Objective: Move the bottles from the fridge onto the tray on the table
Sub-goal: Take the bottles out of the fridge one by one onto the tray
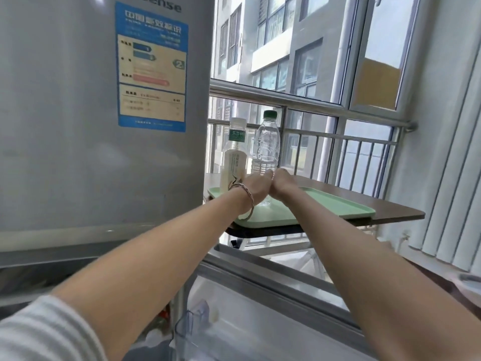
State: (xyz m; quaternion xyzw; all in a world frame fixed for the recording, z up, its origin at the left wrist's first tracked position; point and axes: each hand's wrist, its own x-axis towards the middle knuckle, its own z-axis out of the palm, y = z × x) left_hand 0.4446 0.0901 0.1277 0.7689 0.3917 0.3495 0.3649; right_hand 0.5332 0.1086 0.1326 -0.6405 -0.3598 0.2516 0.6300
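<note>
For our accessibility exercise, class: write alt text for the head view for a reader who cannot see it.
The left hand and right hand grip a clear bottle standing on a green tray on the table; a cream bottle stands beside it, near the fridge.

A small table with a brown wood-grain top and a dark edge stands by the window railing. 1 mint-green tray lies flat on it, covering most of the top and reaching the near edge; bare brown shows to the right and behind. 2 bottles stand upright at the tray's left end: a pale bottle with a white cap and, just right of it, a clear bottle with a green cap
</note>
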